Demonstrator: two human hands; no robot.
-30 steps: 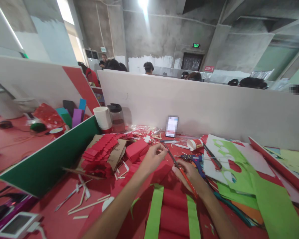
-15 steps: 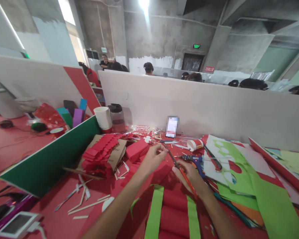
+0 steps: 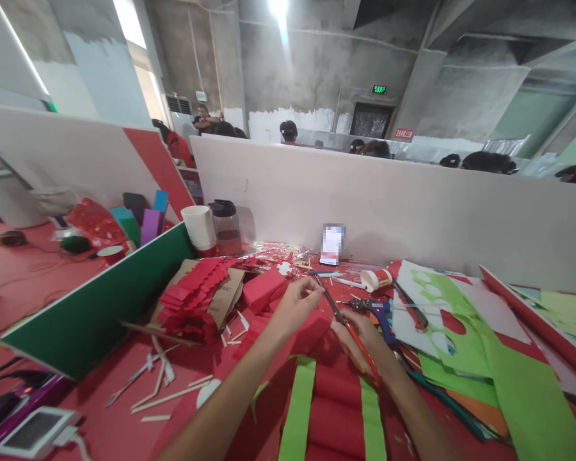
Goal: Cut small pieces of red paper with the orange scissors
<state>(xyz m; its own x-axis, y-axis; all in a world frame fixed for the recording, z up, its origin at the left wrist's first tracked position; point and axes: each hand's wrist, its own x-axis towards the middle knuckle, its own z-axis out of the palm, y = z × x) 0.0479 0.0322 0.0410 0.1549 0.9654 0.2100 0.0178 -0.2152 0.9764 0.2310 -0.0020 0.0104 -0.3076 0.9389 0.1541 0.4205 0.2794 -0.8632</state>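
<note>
My right hand [image 3: 358,333] grips a pair of scissors [image 3: 363,349] with orange-red handles, its dark blades pointing away from me and slightly left. Close to the blade tips, my left hand [image 3: 301,301] is closed in a pinch with thumb and forefinger together. Whatever it pinches is too small to make out. Below both hands lies a red padded-looking piece [image 3: 336,410] edged by two light green strips [image 3: 297,406]. Red paper or felt lies beneath my wrists.
Left of my hands are pleated red paper [image 3: 192,288], a red block [image 3: 264,289] and wooden sticks [image 3: 173,394]. A glue gun [image 3: 381,314], a cutter knife [image 3: 410,304] and green sheets [image 3: 509,371] lie right. A phone [image 3: 332,244] stands before a white partition [image 3: 365,198].
The scissors' handles have spread slightly in my right hand, and the blades look a little parted. My left hand stays almost in place.
</note>
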